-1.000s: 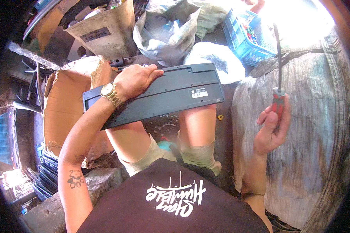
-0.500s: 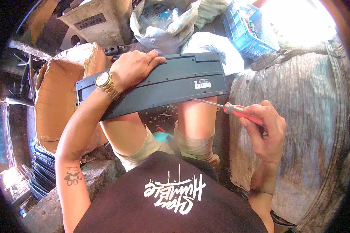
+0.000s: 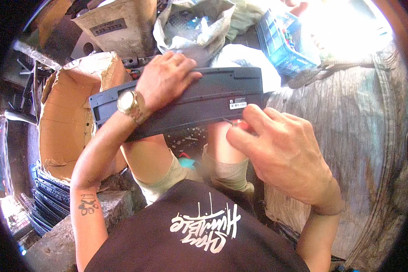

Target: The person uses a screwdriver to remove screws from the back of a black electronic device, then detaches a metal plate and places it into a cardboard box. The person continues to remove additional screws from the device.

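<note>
A long black keyboard (image 3: 213, 93) lies across my thighs, underside up, with a small white label toward its right end. My left hand (image 3: 165, 81) rests over its upper left part and grips it, fingers toward the far edge; a gold watch is on that wrist. My right hand (image 3: 281, 149) is closed around a screwdriver (image 3: 240, 124) with a red handle, which is mostly hidden by the fingers. Its shaft points at the keyboard's near edge, right of the middle. Whether the tip sits in a screw hole is too small to tell.
An open cardboard box (image 3: 65, 118) stands at the left, above a stack of black panels (image 3: 54, 204). Ahead are a dirty white bin (image 3: 118, 36), an open sack (image 3: 226, 27) and a blue crate (image 3: 281, 50). A large grey-brown woven surface (image 3: 322, 109) fills the right side.
My right hand has moved left and nearer the keyboard, now gripping closer over the screwdriver's handle. The keyboard has tilted slightly, and my left hand has shifted a little right.
</note>
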Available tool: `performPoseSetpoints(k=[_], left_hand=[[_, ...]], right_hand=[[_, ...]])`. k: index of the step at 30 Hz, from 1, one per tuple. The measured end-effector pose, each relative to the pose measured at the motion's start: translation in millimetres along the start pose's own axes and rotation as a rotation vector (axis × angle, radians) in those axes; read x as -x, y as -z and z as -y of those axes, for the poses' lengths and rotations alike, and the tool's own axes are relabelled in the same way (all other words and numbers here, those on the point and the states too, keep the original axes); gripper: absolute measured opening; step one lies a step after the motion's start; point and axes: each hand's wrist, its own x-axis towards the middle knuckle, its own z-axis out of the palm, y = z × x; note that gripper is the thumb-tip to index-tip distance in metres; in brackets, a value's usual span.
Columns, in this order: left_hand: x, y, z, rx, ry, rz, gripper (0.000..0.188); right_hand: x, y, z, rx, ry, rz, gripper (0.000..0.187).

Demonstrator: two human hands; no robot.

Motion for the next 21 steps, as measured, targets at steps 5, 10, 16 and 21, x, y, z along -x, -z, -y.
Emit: performPoseSetpoints(k=[5, 10, 16, 21], left_hand=[[17.0, 3.3, -66.0, 0.676, -0.104, 0.081, 0.027], [34.1, -20.3, -89.3, 1.195, 0.074, 0.176, 0.02], [28.4, -24.5, -96.5, 0.768, -0.039, -0.006, 0.02], [29.9, -25.4, -101.2, 0.837, 0.002, 0.175, 0.027]], right_hand=[[-12.9, 14.1, -2.7, -0.022, 0.087, 0.128, 0.015], [-8.7, 23.8, 13.2, 0.05, -0.055, 0.153, 0.037], [-6.0, 29.0, 12.5, 0.148, -0.029, 0.127, 0.04], [1.3, 30.2, 5.7, 0.062, -0.04, 0.11, 0.034]])
